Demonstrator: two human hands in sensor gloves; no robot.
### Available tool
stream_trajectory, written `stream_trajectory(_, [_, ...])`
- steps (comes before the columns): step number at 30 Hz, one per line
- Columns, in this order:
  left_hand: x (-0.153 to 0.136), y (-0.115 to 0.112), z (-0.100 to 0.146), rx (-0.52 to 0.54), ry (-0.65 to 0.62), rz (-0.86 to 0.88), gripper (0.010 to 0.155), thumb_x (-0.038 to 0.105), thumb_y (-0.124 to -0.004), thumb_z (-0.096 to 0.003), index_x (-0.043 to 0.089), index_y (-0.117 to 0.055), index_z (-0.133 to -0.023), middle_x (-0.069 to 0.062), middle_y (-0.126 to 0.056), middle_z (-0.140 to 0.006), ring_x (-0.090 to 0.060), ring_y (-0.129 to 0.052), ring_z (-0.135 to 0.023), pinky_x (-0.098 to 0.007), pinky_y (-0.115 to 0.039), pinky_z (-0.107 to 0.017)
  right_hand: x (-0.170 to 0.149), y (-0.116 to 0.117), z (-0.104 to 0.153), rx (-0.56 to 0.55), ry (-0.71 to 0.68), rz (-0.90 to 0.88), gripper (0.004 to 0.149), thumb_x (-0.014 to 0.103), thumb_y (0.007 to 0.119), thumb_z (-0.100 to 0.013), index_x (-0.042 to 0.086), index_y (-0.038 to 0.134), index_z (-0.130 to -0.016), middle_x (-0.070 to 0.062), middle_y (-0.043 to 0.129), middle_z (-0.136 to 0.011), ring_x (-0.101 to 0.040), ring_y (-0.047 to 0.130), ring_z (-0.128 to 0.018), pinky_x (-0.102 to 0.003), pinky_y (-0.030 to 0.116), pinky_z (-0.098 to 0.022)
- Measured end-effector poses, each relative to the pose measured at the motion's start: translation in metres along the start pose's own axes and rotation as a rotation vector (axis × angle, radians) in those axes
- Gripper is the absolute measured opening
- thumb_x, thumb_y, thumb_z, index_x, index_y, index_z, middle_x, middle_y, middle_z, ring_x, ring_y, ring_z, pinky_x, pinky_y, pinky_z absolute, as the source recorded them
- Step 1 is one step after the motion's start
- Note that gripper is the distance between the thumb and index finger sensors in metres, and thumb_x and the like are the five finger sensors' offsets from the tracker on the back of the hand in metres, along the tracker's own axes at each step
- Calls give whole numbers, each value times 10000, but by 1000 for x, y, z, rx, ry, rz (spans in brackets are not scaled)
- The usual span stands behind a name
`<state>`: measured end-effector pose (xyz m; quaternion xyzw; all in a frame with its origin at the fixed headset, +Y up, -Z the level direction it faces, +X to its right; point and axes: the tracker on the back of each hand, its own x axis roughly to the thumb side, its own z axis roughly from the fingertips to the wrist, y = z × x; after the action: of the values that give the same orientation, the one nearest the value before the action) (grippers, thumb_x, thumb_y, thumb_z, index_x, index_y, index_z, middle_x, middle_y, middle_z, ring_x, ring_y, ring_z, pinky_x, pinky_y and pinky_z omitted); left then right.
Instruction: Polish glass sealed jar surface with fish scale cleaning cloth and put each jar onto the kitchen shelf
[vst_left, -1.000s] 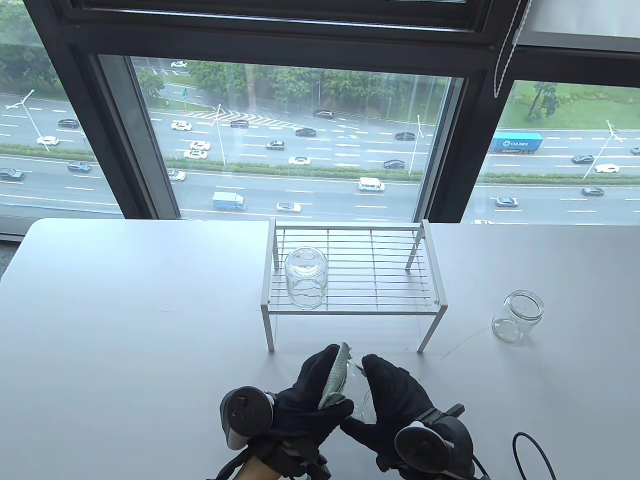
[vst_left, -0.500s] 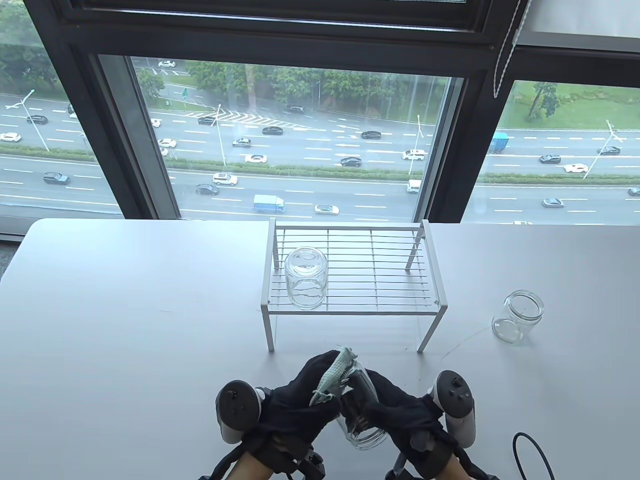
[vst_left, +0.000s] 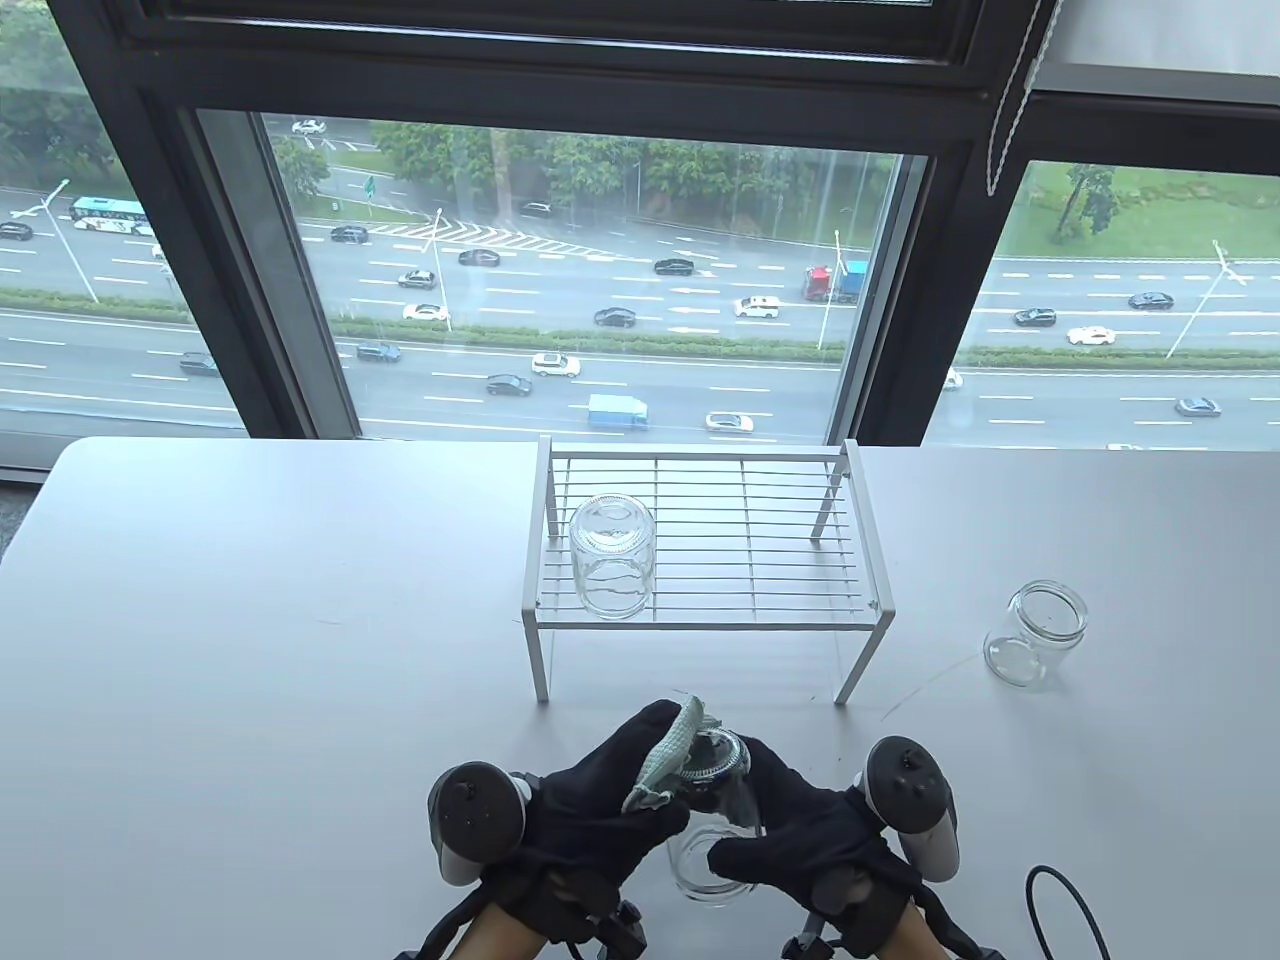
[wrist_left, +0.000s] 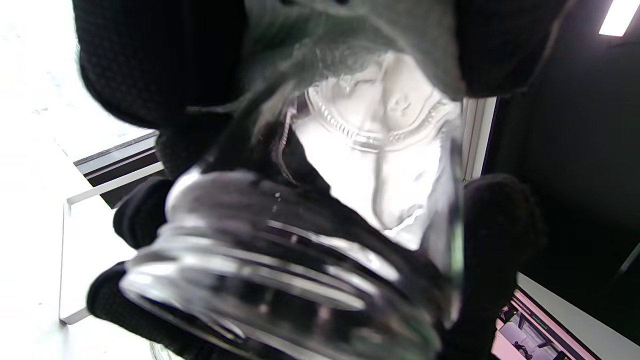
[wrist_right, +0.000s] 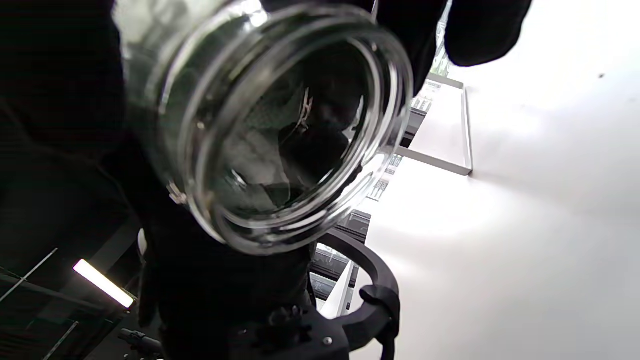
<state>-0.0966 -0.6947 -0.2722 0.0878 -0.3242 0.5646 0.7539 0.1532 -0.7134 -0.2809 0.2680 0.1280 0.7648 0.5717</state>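
Observation:
A clear glass jar (vst_left: 716, 815) is held above the table's near edge, base up and away from me, mouth (wrist_right: 280, 135) toward me. My right hand (vst_left: 800, 830) grips it round the side. My left hand (vst_left: 600, 790) holds the pale green cloth (vst_left: 667, 755) against the jar's base (wrist_left: 380, 120). Another jar (vst_left: 611, 557) stands upside down on the left part of the white wire shelf (vst_left: 850, 600). A third jar (vst_left: 1035, 632) stands mouth up on the table, right of the shelf.
The white table (vst_left: 250, 620) runs back to a large window (vst_left: 600, 280). A black cable (vst_left: 1060, 900) loops at the table's near right edge. The shelf's right half carries nothing.
The right hand has rolled over, its tracker swinging up to the right. The jar has turned so its base points up and away, and the cloth now sits on that base.

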Motion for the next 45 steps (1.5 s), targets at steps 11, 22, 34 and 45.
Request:
stream_trajectory(11, [-11, 14, -2, -46, 128, -181, 567, 450, -831, -488, 120, -748, -941, -252, -972, -786, -451, -1058, -518, -432, -958, -308, 10, -7, 7, -283, -33, 305, 1116, 608, 996, -270, 76, 407, -1054, -152, 701, -1013, -405, 880, -830, -603, 664, -663])
stream_trajectory(22, [-33, 18, -3, -242, 325, -351, 570, 452, -834, -484, 122, -755, -943, -266, -958, -809, -475, -1039, -545, -456, -945, -328, 20, -19, 6, -447, -51, 416, 1122, 596, 995, -280, 87, 370, -1060, -143, 665, -1031, -396, 865, -854, -592, 654, -679])
stream_trajectory(34, [-36, 17, -3, -285, 362, -357, 569, 454, -832, -486, 131, -758, -948, -275, -945, -827, -485, -1029, -566, -467, -938, -344, 46, -54, -39, -577, -64, 490, 1117, 569, 1000, -292, 100, 342, -1063, -130, 633, -1055, -417, 832, -884, -604, 626, -692])
stream_trajectory(45, [-37, 16, -3, -304, 366, -362, 574, 459, -828, -487, 131, -754, -952, -276, -939, -835, -491, -1023, -576, -473, -934, -351, 50, -71, -96, -622, 16, 477, 1114, 551, 1002, -300, 108, 325, -1065, -130, 617, -1065, -444, 818, -894, -631, 616, -684])
